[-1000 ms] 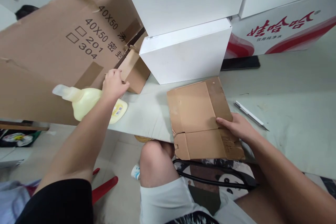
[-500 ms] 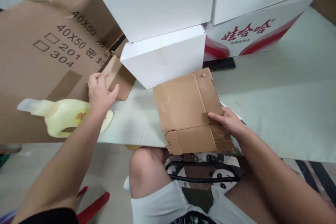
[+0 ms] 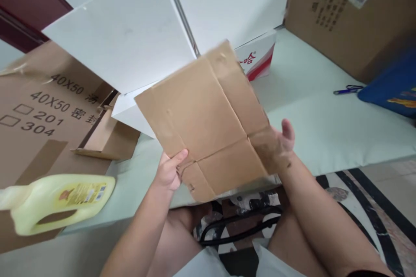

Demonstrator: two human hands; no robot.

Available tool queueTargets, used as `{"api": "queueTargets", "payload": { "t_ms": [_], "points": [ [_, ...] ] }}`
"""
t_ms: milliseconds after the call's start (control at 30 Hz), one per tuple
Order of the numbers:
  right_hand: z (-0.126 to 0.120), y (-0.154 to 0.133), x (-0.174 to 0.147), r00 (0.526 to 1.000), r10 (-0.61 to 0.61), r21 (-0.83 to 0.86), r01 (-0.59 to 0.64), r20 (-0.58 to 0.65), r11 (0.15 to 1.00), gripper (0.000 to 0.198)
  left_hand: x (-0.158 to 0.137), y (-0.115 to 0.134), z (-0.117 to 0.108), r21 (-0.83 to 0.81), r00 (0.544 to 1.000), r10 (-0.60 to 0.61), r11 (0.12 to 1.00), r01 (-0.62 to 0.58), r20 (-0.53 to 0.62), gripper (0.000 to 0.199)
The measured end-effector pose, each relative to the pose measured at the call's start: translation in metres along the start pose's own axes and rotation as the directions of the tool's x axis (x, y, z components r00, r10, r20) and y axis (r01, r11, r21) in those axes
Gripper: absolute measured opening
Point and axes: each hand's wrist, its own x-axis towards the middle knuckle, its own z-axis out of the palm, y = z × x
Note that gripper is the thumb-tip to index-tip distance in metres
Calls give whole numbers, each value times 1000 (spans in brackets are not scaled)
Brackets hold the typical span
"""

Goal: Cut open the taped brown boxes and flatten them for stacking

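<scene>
A flattened brown cardboard box (image 3: 201,108) with crease lines is held tilted above the front of the table, over my lap. My left hand (image 3: 170,169) grips its lower left edge, thumb on the face and the other fingers partly hidden beneath. At the right edge, my right hand (image 3: 284,140) touches the cardboard with its thumb raised away from it; the remaining fingers are mostly hidden behind the sheet. To the left of my left hand lies a pale yellow plastic bottle (image 3: 78,194) with a handle. Behind it stands a small open brown box (image 3: 113,134).
A large printed carton (image 3: 42,138) fills the left side. White boxes (image 3: 123,34) are stacked at the back, beside a red-and-white carton (image 3: 258,58). Another brown carton (image 3: 341,21), a blue item (image 3: 393,82) and a pen (image 3: 346,91) are at the right on the pale green tabletop (image 3: 315,121).
My left hand has left the small brown box and taken hold of the flattened cardboard. The cardboard is raised and tilted; my right thumb has come off its face. The view has swung right.
</scene>
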Motion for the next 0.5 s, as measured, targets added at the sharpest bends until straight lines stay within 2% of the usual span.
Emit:
{"api": "queueTargets", "payload": {
  "t_ms": [100, 167, 233, 300, 367, 400, 433, 500],
  "points": [
    [-20, -10, -11, 991, -137, 77, 137, -5, 988, 112, 30, 19, 52, -90, 996, 70, 994, -65, 62, 58],
    [-25, -14, -16, 974, -225, 82, 221, 37, 972, 112, 51, 22, 95, -169, 991, 72, 984, -52, 112, 55],
    [-25, -19, -18, 959, -281, 43, 282, -32, 958, 94, 71, 16, 134, -210, 974, 78, 977, -32, 214, 57],
    [-26, -25, -17, 918, -313, -2, 322, -244, 947, 71, 89, 4, 157, -119, 949, 104, 990, -71, 297, 57],
    [-29, -30, -14, 809, -357, -44, 382, -468, 923, 59, 101, -15, 157, 191, 950, 126, 964, -186, 286, 55],
    [-32, -33, -13, 735, -396, -86, 422, -551, 902, 59, 104, -26, 148, 388, 949, 162, 884, -262, 271, 58],
    [-36, -35, -12, 656, -442, -149, 453, -612, 879, 60, 104, -36, 134, 461, 949, 177, 841, -283, 260, 58],
    [-45, -37, -11, 574, -511, -305, 422, -639, 854, 62, 99, -57, 96, 570, 948, 209, 761, -311, 239, 47]
  ]
}}
